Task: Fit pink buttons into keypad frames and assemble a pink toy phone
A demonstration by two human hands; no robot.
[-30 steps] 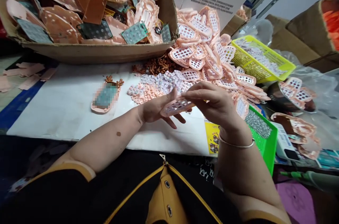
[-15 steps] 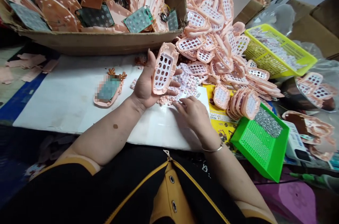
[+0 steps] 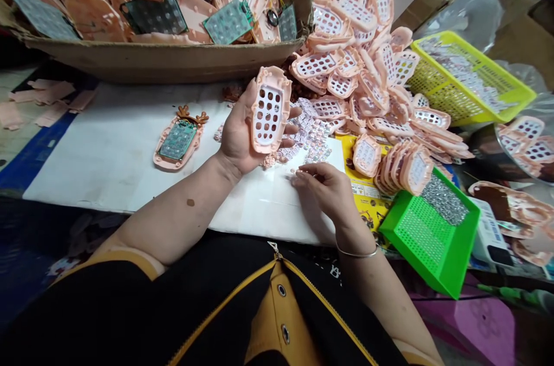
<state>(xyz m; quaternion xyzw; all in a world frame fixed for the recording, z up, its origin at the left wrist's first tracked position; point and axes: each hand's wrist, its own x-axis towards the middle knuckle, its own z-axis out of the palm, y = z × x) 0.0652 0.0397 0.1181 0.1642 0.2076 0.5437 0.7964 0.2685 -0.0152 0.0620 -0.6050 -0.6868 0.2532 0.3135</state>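
While the left hand [image 3: 238, 138] holds a peach shell [image 3: 271, 110] raised above the white tabletop [image 3: 99, 152], its thumb lies along the shell's left edge and its fingers, a little apart from one another, reach behind it and show past the right edge. The shell stands at a tilt with its narrower, plainer end down, and rows of holes run through its white middle. The right hand [image 3: 331, 190] is low over the tabletop, near the shell but apart from it; its thumb and forefinger come close together at the tips, where a tiny pale piece shows, though I cannot tell whether they are clamped on it. Beyond the two hands lies a spread of small pale buttons [image 3: 318, 138], partly hidden by the left hand. To the left, a second shell [image 3: 173, 164] lies on the tabletop with a green circuit board [image 3: 178, 139] inside and brown antlers [image 3: 201, 118] at its top. A cardboard box [image 3: 164, 61] of shells and boards stands behind it. At the right, a heap of shells [image 3: 359, 68] leans beside a yellow basket [image 3: 459, 92], and a green tray [image 3: 422, 242] carries silvery bits [image 3: 445, 201].
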